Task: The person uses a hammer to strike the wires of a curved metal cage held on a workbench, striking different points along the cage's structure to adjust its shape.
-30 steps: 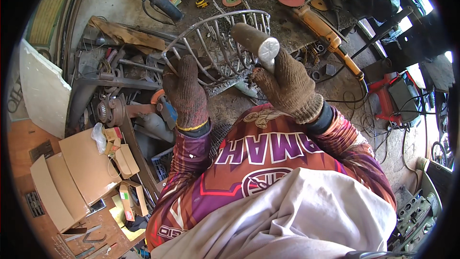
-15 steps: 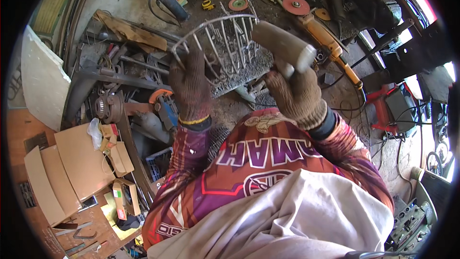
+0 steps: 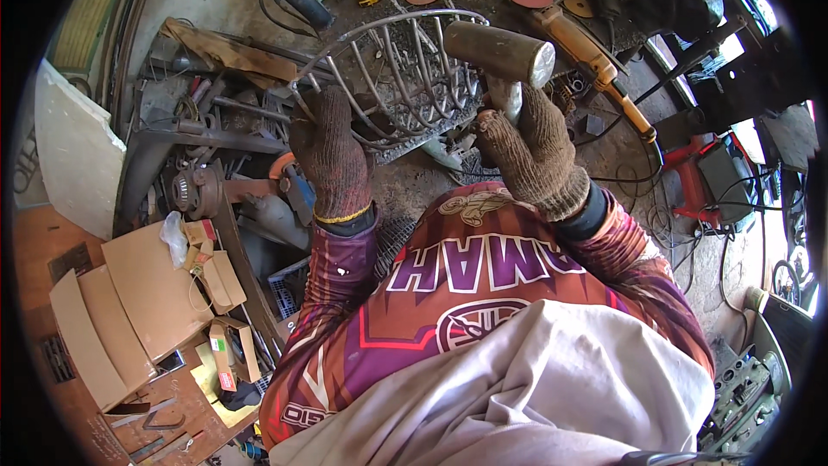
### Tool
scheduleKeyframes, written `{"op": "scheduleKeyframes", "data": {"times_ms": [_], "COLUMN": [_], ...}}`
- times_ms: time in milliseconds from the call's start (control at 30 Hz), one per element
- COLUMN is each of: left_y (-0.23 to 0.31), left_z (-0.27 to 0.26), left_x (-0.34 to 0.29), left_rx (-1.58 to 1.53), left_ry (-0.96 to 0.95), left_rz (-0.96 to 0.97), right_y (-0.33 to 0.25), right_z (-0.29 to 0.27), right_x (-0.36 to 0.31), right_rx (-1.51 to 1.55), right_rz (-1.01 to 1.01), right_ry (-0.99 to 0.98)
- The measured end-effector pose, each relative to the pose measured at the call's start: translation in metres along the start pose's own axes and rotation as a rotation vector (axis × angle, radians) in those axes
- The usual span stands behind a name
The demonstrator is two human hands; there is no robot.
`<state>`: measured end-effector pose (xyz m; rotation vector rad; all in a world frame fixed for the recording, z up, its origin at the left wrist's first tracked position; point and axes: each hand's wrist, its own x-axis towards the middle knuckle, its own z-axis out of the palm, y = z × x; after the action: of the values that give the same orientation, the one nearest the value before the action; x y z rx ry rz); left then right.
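We see white daylight glaring well right of our right grip (image 3: 536, 155); fisheye bends the outskirts into blackness.

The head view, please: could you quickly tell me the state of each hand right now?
Left hand: closed, holding the left end of the metal-rod basket.
Right hand: closed around the handle of the cylindrical-headed mallet.

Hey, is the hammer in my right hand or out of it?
In it: the gloved right hand grips the hammer handle close below the cylindrical head.
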<state>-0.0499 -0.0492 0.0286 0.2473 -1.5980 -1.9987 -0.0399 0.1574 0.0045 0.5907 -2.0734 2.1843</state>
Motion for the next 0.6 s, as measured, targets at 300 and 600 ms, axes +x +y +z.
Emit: {"op": "scheduleKeyframes", "data": {"times_ms": [300, 600], "left_y": [-0.008, -0.01], "left_z": [-0.007, -0.008], "left_x": [0.0, 0.008], "left_rx": [0.097, 0.085], "left_ry": [-0.067, -0.043], "left_rz": [0.104, 0.262], "right_y": [-0.007, -0.04], "right_z": [-0.009, -0.005], "right_x": [0.005, 0.004], "right_rx": [-0.192, -0.444], "right_rz": [-0.119, 0.032], "right_ry": [0.072, 0.067]}}
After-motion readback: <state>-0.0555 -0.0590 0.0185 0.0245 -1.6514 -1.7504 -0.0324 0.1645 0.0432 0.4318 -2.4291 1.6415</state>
